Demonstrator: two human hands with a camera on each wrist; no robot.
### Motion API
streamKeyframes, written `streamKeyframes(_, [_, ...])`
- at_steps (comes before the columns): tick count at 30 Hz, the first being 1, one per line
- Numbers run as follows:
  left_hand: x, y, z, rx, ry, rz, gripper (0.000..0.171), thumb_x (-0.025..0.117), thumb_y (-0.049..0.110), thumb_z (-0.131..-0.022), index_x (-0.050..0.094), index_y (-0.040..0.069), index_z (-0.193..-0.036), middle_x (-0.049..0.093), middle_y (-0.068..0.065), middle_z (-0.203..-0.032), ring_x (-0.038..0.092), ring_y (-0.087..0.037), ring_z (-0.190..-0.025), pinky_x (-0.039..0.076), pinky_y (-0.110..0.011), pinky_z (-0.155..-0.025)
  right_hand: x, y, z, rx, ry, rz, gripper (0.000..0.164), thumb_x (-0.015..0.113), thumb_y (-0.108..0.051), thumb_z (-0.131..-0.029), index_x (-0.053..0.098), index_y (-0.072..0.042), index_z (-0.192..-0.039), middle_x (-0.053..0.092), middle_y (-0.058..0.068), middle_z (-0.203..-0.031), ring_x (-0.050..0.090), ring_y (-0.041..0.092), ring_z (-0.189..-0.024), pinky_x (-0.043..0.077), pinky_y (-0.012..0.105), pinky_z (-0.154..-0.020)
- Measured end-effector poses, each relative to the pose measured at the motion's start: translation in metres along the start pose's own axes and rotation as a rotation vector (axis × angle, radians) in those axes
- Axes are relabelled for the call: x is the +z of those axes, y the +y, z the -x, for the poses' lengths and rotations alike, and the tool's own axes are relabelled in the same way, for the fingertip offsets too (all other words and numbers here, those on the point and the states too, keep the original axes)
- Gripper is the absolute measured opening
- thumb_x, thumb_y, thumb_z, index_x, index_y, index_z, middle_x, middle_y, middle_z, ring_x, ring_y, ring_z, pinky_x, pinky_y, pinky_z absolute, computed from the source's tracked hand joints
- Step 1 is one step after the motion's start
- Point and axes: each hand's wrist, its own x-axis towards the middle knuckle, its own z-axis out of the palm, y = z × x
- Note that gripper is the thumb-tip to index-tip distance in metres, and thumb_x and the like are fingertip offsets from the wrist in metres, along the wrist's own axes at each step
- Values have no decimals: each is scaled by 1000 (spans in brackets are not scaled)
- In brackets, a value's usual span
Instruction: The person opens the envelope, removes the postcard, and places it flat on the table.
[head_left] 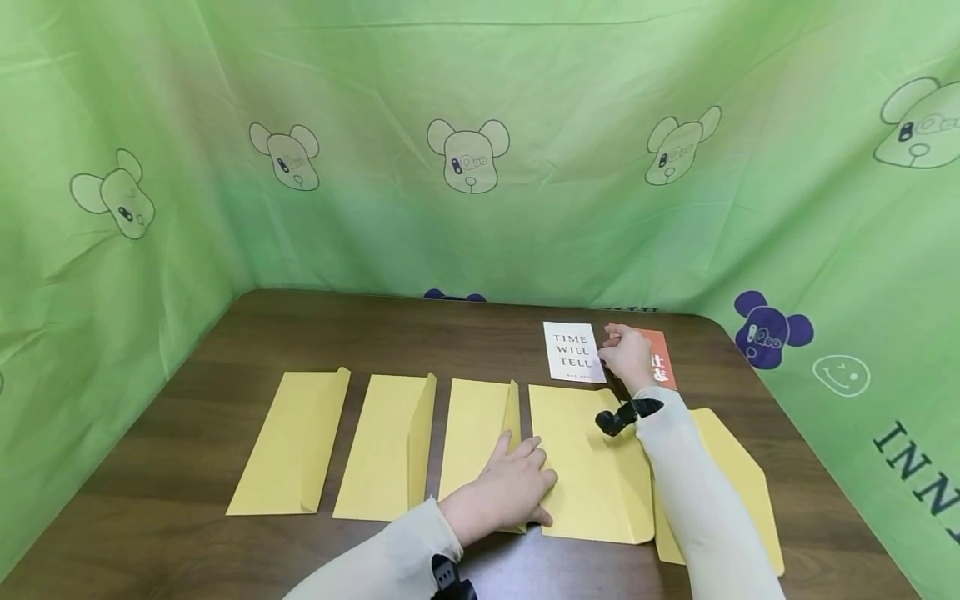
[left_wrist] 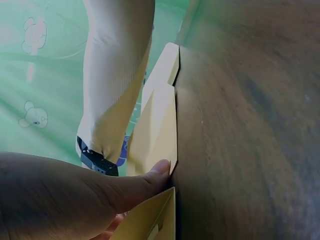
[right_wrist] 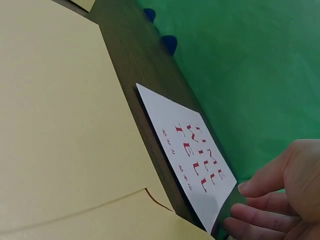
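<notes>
My left hand lies with its fingers loose and spread, grasping nothing, its fingertips on the left edge of the fourth rectangular yellow paper envelope from the left; the thumb touches that envelope's near edge. My right hand reaches to the far right with its fingers relaxed and slightly bent, clenched on nothing. It is over the left part of a red rectangular card with white characters, its fingertips right beside a flat white card printed "TIME WILL TELL"; I cannot tell whether they touch either card. Both cards lie beyond the fourth envelope.

Just left of my left hand, and partly covered by it, is the third yellow envelope, its right-hand flap raised. Further left are the second yellow envelope and the first yellow envelope, each apart from its neighbour. A fifth yellow envelope lies right of the fourth, partly under my pale long sleeve. Everything lies on a dark brown wood-grained table, with a green cloth backdrop printed with bear-like heads around it.
</notes>
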Motion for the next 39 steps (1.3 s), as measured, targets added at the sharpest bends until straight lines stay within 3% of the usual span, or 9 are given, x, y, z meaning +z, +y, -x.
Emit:
streamKeyframes(7, [-1,3,4,-7,-58,13,43,63,56,-91,65,26,-121,54,1,-136,34,-19,-142,25,-49,-114,-2,0,5,-54,15,20,47,65,-1,-86,58,9,-131,66,26,-105,63,37,-97,52,41,-75])
streamKeyframes(15, [-4,1,5,-5,-70,16,41,62,52,-91,65,25,-123,54,2,-136,30,-20,-144,23,-50,-115,-8,-5,19,-136,-19,-5,46,66,0,-86,57,11,-130,66,27,-103,64,40,-95,50,50,-83])
streamKeyframes(26, [6,-14,13,17,92,53,50,62,52,-92,60,23,-132,51,1,-139,30,-23,-144,27,-53,-112,-11,-13,40,-210,-54,-12,45,66,-1,-86,58,10,-129,67,25,-102,64,39,-95,50,50,-85])
streamKeyframes(31, [10,-25,30,-15,184,109,58,66,51,-89,56,21,-138,49,-1,-143,32,-26,-143,28,-55,-110,-10,-17,53,-266,-78,-56,44,67,2,-85,59,11,-127,68,24,-100,67,37,-92,53,46,-81])
streamKeyframes(39, [11,-40,60,-99,199,180,67,66,49,-89,50,17,-146,47,-5,-146,30,-29,-144,26,-58,-111,-7,-26,73,-319,-136,-111,42,68,5,-84,60,9,-126,69,22,-98,68,36,-90,53,44,-82])
